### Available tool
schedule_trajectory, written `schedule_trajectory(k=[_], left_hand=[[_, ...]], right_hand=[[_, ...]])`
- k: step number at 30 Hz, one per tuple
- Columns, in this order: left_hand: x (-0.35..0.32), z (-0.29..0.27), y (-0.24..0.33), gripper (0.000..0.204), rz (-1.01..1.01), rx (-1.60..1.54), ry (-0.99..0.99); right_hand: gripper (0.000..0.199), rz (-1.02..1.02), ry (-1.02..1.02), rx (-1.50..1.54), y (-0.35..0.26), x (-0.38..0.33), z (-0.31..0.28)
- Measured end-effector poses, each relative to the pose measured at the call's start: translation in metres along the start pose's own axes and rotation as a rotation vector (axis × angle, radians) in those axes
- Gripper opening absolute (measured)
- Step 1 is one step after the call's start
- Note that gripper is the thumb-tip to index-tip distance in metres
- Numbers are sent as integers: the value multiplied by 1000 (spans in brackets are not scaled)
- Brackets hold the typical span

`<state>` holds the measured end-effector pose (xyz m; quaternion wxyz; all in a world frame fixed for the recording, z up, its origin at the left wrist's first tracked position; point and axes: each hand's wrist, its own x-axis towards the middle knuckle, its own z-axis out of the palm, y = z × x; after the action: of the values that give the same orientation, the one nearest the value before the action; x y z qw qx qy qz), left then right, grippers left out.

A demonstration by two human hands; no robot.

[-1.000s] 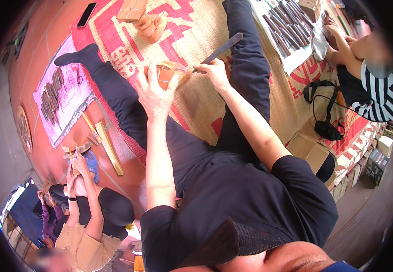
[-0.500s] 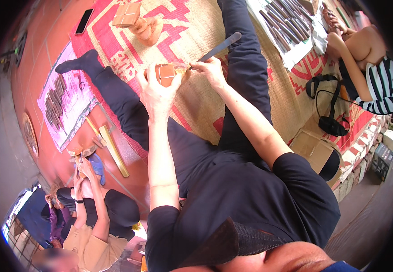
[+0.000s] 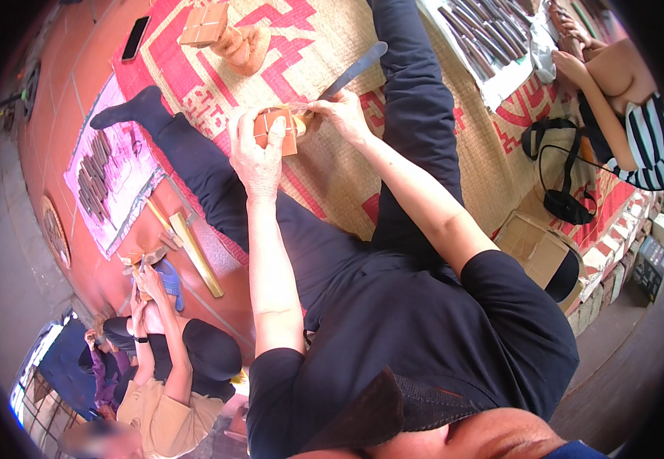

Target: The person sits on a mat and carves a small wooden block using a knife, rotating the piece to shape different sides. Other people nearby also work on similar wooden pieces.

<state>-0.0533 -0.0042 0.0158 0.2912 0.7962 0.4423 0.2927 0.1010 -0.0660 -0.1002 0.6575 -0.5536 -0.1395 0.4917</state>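
Observation:
Between my outstretched legs, my left hand [image 3: 255, 159] is closed around a carved wooden piece [image 3: 274, 122]. Its square orange-brown base, marked with pale crossing lines, faces up, and my thumb lies across it. To the right, my right hand [image 3: 344, 121] grips a carving knife [image 3: 359, 67], whose long flat dark-grey part slants up and away past my fingers. The knife's other end meets the piece's right side, where a paler carved portion shows; my fingers partly hide the contact. Farther off on the red-and-straw mat [image 3: 332, 195] lies another carved wooden figure [image 3: 242, 52] with a square base.
A phone [image 3: 135, 38] lies far left. Chisels [image 3: 95, 172] rest on a pink cloth, others [image 3: 485, 34] on a white cloth. A wooden bar [image 3: 196, 256] lies left of my leg. One person [image 3: 164, 375] works at lower left; another [image 3: 642, 138] sits right, near black straps [image 3: 565, 164] and a cardboard box [image 3: 527, 243].
The wooden piece has turned in my left hand, and my thumb has moved onto its base. My right hand and the knife have shifted slightly left. The whole view has moved a little.

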Motion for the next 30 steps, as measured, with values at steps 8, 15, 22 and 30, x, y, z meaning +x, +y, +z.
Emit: schedule_trajectory(k=[8,15,22,30], left_hand=[[-1,1,-1,37,6,-4,16],[0,0,-2,37,7,1,20],[0,1,2,37,7,-13,26],[-1,0,-1,38,-40,18,20]], right_hand=[[10,-18,79,47,13,5,-2],[10,-102,183,45,4,15,-6],[8,-49,43,-13,6,8,-3],[12,-63,-6,-100,3,4,0]])
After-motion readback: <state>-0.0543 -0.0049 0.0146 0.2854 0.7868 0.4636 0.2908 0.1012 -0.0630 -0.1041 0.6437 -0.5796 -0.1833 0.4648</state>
